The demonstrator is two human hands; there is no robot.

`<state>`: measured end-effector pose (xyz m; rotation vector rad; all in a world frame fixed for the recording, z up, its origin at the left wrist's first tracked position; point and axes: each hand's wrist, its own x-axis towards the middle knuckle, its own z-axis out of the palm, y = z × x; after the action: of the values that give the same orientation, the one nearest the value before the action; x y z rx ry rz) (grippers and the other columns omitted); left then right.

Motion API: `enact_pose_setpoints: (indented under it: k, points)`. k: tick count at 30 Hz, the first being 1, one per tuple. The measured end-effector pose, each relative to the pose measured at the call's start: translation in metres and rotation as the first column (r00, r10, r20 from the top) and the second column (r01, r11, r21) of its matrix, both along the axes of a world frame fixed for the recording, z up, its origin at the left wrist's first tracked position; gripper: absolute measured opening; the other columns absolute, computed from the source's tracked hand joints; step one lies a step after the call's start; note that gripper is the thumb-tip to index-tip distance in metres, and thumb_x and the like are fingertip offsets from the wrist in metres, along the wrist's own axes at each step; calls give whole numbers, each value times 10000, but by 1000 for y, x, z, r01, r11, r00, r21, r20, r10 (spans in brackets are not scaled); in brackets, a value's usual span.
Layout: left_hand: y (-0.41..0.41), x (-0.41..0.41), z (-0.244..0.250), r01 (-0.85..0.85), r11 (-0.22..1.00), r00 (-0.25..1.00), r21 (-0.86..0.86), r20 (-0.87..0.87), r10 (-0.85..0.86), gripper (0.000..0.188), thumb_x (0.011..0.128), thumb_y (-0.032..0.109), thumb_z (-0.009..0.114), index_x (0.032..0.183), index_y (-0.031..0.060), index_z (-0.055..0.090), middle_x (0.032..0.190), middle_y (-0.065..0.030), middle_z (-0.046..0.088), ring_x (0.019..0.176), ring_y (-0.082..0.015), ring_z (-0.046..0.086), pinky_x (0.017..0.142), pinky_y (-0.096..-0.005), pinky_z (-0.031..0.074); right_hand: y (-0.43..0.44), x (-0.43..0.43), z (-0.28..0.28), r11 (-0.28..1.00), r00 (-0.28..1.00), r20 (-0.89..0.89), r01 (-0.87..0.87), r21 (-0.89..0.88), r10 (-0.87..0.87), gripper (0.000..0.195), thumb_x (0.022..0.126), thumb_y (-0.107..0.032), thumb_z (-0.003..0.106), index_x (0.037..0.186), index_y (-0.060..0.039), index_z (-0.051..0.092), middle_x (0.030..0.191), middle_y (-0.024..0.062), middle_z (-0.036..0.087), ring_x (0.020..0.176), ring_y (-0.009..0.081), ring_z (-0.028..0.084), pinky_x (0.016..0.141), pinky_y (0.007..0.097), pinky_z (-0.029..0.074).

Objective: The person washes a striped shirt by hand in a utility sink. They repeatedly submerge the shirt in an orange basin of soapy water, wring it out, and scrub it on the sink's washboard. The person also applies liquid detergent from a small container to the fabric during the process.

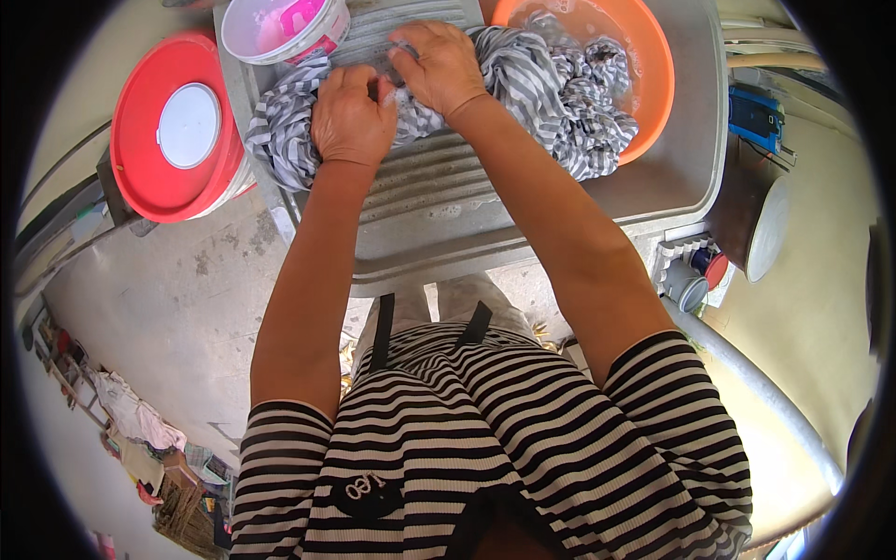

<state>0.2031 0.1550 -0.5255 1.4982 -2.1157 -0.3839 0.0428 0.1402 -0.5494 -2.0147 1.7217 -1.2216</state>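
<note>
A wet grey-and-white striped cloth (525,66) stretches across the ridged washboard (427,175) of a stone laundry sink. My left hand (353,115) grips a bunched part of it near the board's left side. Just to the right and a little farther off, my right hand (441,70) is closed on the same cloth, with suds between the two hands. The cloth's right end hangs over the rim of an orange basin (654,91) and lies partly in its cloudy water. My palms and some fingertips are hidden.
A white tub (241,38) with something pink inside stands at the board's far left. Beside the sink is a bucket with a red lid (140,126), topped by a white lid (189,126). The sink's front rim (448,259) runs before my body. Small pails (684,287) stand at right.
</note>
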Motion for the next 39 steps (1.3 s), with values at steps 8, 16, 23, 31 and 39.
enact_pose_setpoints:
  k: [8,16,23,31,39]
  points:
    - [97,27,8,237,970,967,47,84,-240,226,840,283,740,960,111,653,979,-119,681,911,-341,653,760,-528,503,138,10,20,994,995,86,-51,94,43,172,872,-200,700,1000,-86,708,1073,114,691,1026,346,616,897,487,448]
    - [-7,10,25,-109,832,978,544,-93,189,402,891,433,741,1015,52,704,1066,-197,719,1092,-400,658,1071,-485,452,-26,-26,12,934,999,37,-36,356,24,453,878,-449,750,1162,-97,763,1194,165,726,1173,356,648,1070,425,453]
    - [0,61,57,298,917,861,265,339,-378,534,788,425,832,1096,12,690,1053,-169,717,1127,-323,670,1233,-454,300,53,-124,17,935,958,-254,-34,352,131,562,741,-364,862,1216,-88,742,1104,139,747,1044,321,695,974,434,515]
    - [35,63,108,-122,707,984,697,180,-8,590,916,577,654,1075,12,711,961,-214,748,987,-397,708,973,-463,510,47,-140,108,888,241,860,19,460,-451,299,840,-114,674,1081,58,721,1001,134,749,878,248,724,818,376,582]
    - [39,42,60,-210,740,962,640,268,41,573,923,355,669,1395,50,556,1231,-234,712,1166,-413,673,997,-483,504,50,-69,80,852,345,847,-192,486,-405,540,866,-117,669,1394,-31,602,1167,137,710,1042,238,692,886,395,575]
